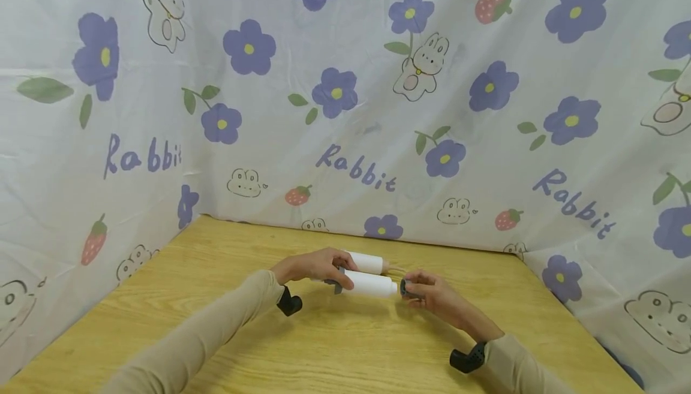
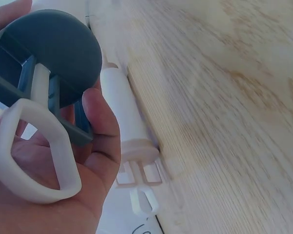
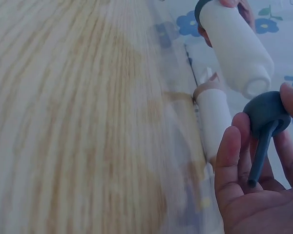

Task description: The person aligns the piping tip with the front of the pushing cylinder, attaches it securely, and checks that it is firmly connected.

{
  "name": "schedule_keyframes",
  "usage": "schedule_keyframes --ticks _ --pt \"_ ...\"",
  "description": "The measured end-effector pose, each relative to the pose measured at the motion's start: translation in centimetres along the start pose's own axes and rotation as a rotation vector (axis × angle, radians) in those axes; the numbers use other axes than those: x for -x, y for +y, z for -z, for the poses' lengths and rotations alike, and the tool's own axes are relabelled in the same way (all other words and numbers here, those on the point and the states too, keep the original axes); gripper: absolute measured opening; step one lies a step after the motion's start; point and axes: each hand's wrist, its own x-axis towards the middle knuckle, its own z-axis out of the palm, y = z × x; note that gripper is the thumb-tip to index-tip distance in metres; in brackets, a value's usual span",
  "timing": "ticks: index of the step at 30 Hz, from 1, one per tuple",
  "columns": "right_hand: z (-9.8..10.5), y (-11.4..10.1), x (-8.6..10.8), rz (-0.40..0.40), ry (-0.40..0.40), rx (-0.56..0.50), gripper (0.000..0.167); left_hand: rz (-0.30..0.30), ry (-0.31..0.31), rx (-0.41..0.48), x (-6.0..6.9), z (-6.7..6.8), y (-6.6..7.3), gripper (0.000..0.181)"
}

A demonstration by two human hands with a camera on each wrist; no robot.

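Note:
My left hand [image 1: 318, 264] grips a large white plastic syringe [image 1: 369, 284] by its grey-blue flanged end [image 2: 63, 53]. From that end a white plunger ring [image 2: 66, 161] sticks out near the palm in the left wrist view. My right hand [image 1: 434, 295] pinches a grey-blue nozzle cap [image 3: 267, 113] with a thin spout between thumb and fingers. The cap's wide side faces the white syringe tip [image 3: 258, 87], very close to it; whether they touch I cannot tell. The spout points back toward the right palm.
A second white syringe [image 1: 366, 262] with beige ends lies on the wooden table [image 1: 335, 346], just behind the held one. Its thin beige spout [image 1: 398, 268] points right. A patterned cloth [image 1: 345, 112] hangs behind the table and along its sides.

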Motion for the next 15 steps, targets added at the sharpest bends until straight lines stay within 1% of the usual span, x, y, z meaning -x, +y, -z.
schedule_keyframes --ticks 4,8,12,15 --pt "-0.2 0.4 0.0 0.003 0.021 0.038 0.013 -0.002 -0.006 0.002 -0.7 -0.3 -0.2 0.031" --pt "-0.4 0.6 0.0 0.016 0.016 0.050 0.015 -0.004 -0.007 -0.014 -1.1 -0.6 -0.1 0.030" --pt "-0.5 0.5 0.0 0.023 0.009 0.048 0.015 -0.010 0.002 -0.024 -1.3 -0.9 0.1 0.029" --pt "-0.5 0.4 0.0 0.026 0.009 0.046 0.013 -0.015 0.012 -0.016 -1.3 -1.1 0.3 0.029"
